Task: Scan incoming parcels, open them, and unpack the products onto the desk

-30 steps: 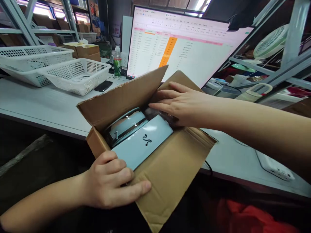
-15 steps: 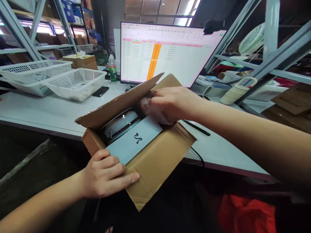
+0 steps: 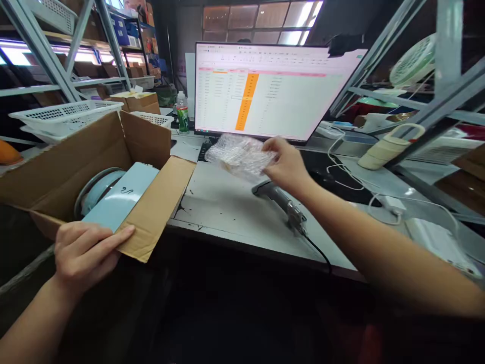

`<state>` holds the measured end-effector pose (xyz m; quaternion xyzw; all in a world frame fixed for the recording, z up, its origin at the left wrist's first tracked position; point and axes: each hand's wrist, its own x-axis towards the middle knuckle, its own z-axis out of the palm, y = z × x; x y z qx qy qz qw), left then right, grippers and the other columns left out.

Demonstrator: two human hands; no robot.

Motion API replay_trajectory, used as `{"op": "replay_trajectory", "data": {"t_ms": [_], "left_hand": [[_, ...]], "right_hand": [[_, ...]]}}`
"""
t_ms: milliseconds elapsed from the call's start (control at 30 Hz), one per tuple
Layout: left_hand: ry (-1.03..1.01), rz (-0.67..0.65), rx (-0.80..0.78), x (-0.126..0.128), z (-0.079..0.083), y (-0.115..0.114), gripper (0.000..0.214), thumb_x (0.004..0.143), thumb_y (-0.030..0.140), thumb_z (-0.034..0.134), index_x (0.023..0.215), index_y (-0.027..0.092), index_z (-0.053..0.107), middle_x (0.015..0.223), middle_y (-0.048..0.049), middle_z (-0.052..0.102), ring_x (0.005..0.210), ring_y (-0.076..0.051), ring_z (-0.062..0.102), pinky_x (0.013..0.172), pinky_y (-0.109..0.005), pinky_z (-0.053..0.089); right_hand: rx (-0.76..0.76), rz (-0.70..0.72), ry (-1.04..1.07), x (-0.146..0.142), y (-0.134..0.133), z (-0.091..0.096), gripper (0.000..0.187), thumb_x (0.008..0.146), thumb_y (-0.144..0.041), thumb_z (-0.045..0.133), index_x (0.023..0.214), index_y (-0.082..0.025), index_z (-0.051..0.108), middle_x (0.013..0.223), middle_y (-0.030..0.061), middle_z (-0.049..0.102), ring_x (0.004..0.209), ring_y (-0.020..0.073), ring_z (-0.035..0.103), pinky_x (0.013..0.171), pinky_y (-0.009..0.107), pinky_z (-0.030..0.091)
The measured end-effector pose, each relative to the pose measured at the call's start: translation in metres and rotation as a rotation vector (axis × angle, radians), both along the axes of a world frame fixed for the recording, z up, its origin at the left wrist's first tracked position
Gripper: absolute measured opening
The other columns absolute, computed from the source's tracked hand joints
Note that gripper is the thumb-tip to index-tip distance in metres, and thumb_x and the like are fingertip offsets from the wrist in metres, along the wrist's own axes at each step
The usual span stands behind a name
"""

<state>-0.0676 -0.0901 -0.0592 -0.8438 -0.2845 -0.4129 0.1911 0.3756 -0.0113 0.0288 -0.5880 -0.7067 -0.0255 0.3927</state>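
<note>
My left hand [image 3: 85, 253] grips the near flap of an open cardboard box [image 3: 56, 167] at the left, off the desk's front edge. Inside the box lie a pale blue flat carton [image 3: 121, 199] with a black squiggle and a round pale blue appliance [image 3: 94, 189] behind it. My right hand [image 3: 290, 167] is raised over the desk and pinches a bubble-wrap packet [image 3: 240, 154] in front of the monitor.
A handheld scanner [image 3: 280, 199] with a cable lies on the grey desk [image 3: 227, 207] under my right hand. Behind stand a monitor [image 3: 265, 91] showing a spreadsheet, a green bottle [image 3: 182, 112], white baskets [image 3: 64, 114] and metal shelving. A white adapter [image 3: 439, 242] sits right.
My right hand has lifted the bubble-wrap packet out of the box and carried it right over the desk. The box has shifted left with my left hand.
</note>
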Motion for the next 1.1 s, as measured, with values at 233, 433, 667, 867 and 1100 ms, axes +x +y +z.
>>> {"op": "replay_trajectory", "data": {"t_ms": [233,433,667,867,1100], "left_hand": [[0.161,-0.051,0.232,0.014,0.01,-0.007,0.031,0.092,0.01,0.059,0.114,0.027,0.073,0.066,0.0041,0.066,0.062,-0.014,0.058,0.065,-0.036,0.042],[0.267,-0.138,0.263,0.026,0.015,-0.006,0.022,0.089,0.006,0.068,0.105,0.021,0.075,0.066,0.0053,0.063,0.065,-0.011,0.056,0.066,-0.032,0.041],[0.304,-0.276,0.328,0.053,0.025,-0.003,0.009,0.087,0.012,0.076,0.093,0.018,0.073,0.065,0.0066,0.058,0.063,-0.01,0.051,0.058,-0.03,0.038],[0.377,-0.303,0.293,0.059,0.027,-0.006,0.007,0.089,0.014,0.074,0.094,0.019,0.072,0.065,0.0066,0.055,0.062,-0.01,0.048,0.058,-0.03,0.038],[0.361,-0.296,0.298,0.059,0.036,0.007,0.005,0.092,0.014,0.071,0.091,0.018,0.069,0.065,0.0062,0.056,0.061,-0.01,0.05,0.057,-0.032,0.037]], "right_hand": [[-0.514,0.095,-0.231,-0.016,0.037,-0.057,0.048,0.07,-0.032,0.067,0.115,-0.018,0.061,0.102,0.0149,0.074,0.085,0.0293,0.07,0.07,0.04,0.054],[-0.01,0.052,-0.379,-0.016,0.002,0.019,0.026,0.092,-0.043,0.06,0.112,-0.032,0.073,0.093,0.0094,0.075,0.082,0.0306,0.07,0.07,0.046,0.053],[0.228,0.733,-0.439,-0.125,-0.034,0.033,0.021,0.098,-0.024,0.06,0.114,-0.02,0.072,0.111,0.0064,0.076,0.099,0.0244,0.072,0.084,0.038,0.058],[0.276,0.828,-0.633,-0.186,0.009,0.012,0.044,0.088,-0.021,0.076,0.131,-0.021,0.067,0.128,0.0106,0.071,0.116,0.0276,0.066,0.091,0.039,0.055],[0.125,0.701,-0.902,-0.208,0.017,0.04,0.051,0.087,-0.015,0.073,0.136,-0.018,0.063,0.122,0.0112,0.073,0.102,0.0261,0.071,0.078,0.034,0.052]]}}
